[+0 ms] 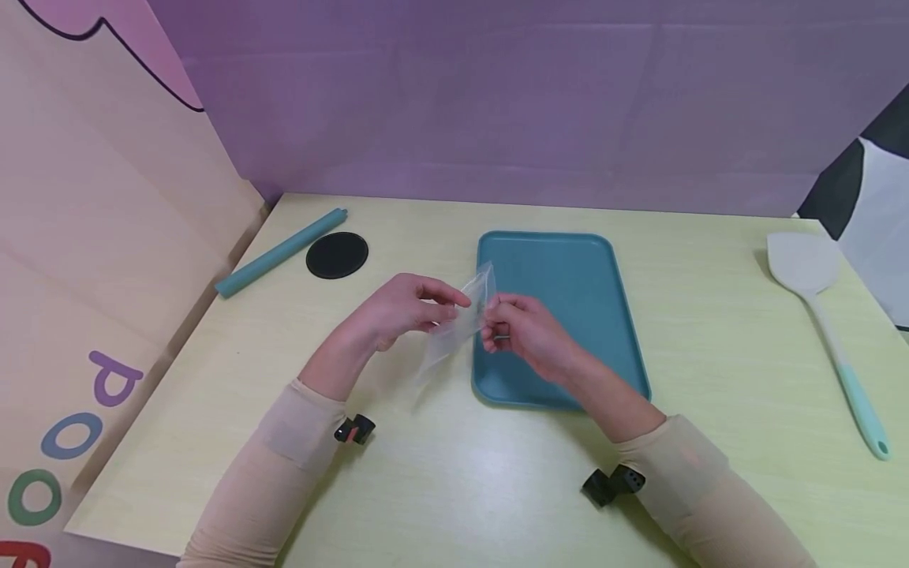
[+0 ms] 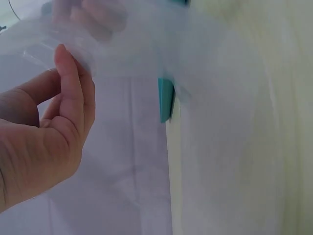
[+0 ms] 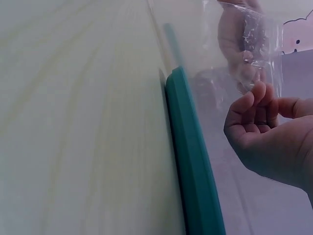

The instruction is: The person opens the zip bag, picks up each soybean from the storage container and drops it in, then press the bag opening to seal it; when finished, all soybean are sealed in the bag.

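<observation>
A clear plastic bag (image 1: pixel 454 331) hangs slantwise between both hands, over the left edge of a blue tray (image 1: pixel 561 315). My right hand (image 1: pixel 529 331) pinches the bag near its upper right edge, with thumb against curled fingers. From the other side, my left hand (image 1: pixel 412 308) holds it with thumb and forefinger. In the left wrist view, the left hand (image 2: pixel 58 117) has its fingertips at the film (image 2: pixel 132 49), which spreads blurred across the picture. The right wrist view shows the right hand (image 3: pixel 274 127) at the bag's crinkled, shiny edge (image 3: pixel 254 44).
At the back left lie a long teal rod-shaped thing (image 1: pixel 280 252) and a black round disc (image 1: pixel 337 255). A spatula (image 1: pixel 802 260) with a pale blade and mint handle end lies at the table's right side. A purple backdrop (image 1: pixel 497 102) stands behind the table.
</observation>
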The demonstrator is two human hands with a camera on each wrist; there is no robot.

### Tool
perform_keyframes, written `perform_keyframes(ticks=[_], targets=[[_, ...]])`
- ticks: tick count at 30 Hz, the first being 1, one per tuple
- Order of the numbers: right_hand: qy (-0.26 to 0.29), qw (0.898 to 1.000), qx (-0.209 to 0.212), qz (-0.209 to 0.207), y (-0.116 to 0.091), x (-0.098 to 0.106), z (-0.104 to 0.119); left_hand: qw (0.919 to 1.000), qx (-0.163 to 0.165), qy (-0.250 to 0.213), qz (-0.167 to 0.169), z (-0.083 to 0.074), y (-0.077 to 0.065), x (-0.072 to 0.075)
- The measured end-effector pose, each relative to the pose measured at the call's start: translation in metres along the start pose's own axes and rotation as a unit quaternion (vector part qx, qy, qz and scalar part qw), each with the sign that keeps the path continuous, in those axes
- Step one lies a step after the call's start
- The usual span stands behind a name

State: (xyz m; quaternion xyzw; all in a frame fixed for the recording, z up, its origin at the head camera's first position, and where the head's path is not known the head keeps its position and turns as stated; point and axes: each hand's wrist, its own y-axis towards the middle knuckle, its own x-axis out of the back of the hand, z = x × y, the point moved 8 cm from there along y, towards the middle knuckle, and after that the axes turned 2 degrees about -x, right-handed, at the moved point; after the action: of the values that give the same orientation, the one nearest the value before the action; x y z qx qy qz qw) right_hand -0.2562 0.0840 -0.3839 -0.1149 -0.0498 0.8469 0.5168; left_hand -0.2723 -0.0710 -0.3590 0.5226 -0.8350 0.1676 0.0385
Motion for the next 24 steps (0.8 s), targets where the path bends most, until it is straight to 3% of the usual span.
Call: perform_keyframes(ticks=[3, 13, 24], targets=[[-0.010, 1.000, -0.008, -0.011, -0.001, 0.004, 0.000, 0.9999, 0.005, 0.009, -0.008, 0.001, -0.001, 0.006], [-0.059, 0.996, -0.033, -0.057, -0.003, 0.024, 0.004, 0.9991, -0.012, -0.030, -0.028, 0.004, -0.001, 0.024], [-0.113, 0.991, -0.029, -0.069, -0.007, 0.041, 0.013, 0.9993, -0.007, -0.001, -0.037, 0.002, -0.009, 0.042]])
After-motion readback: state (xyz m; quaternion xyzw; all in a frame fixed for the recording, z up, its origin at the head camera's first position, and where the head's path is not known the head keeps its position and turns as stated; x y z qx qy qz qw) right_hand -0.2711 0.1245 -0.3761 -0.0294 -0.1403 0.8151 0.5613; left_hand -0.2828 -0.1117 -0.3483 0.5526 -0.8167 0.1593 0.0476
